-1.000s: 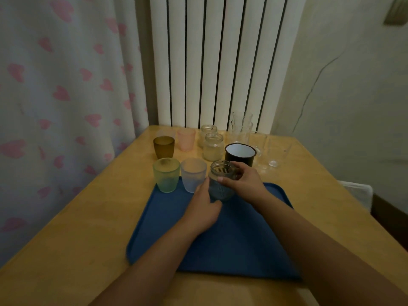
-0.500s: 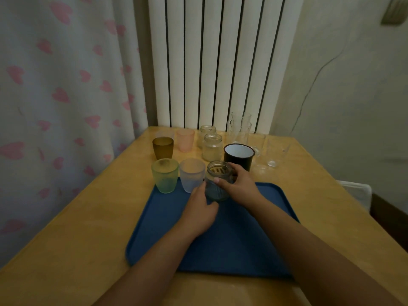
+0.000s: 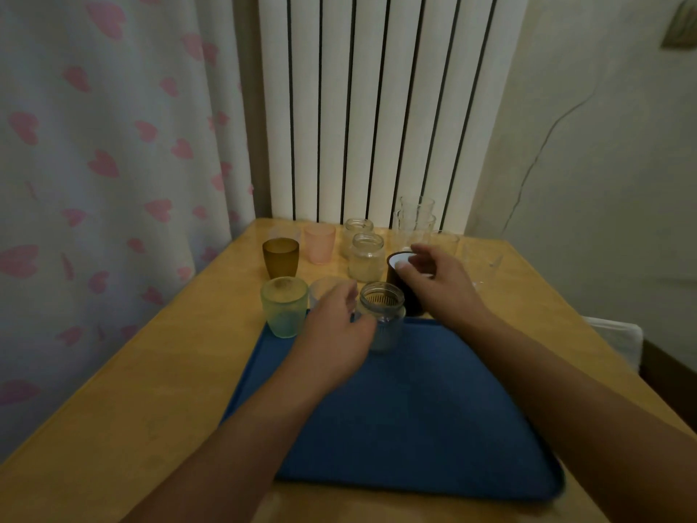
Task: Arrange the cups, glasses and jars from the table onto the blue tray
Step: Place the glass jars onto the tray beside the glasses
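Note:
A ribbed clear jar stands on the far edge of the blue tray. My left hand hovers just left of it, fingers curled loosely toward a frosted white cup, which it partly hides. My right hand spreads over a black mug with a white inside, thumb at its rim, fingers apart. The mug stands on the table behind the tray. A frosted green cup sits at the tray's far left corner.
Further back on the wooden table stand an amber cup, a pink cup, two clear jars and several clear glasses. A radiator and a heart-print curtain close off the back and left.
Both hands have let go of the ribbed jar, which now stands on the tray. My right hand moved back to the black mug; my left hand shifted left toward the frosted white cup.

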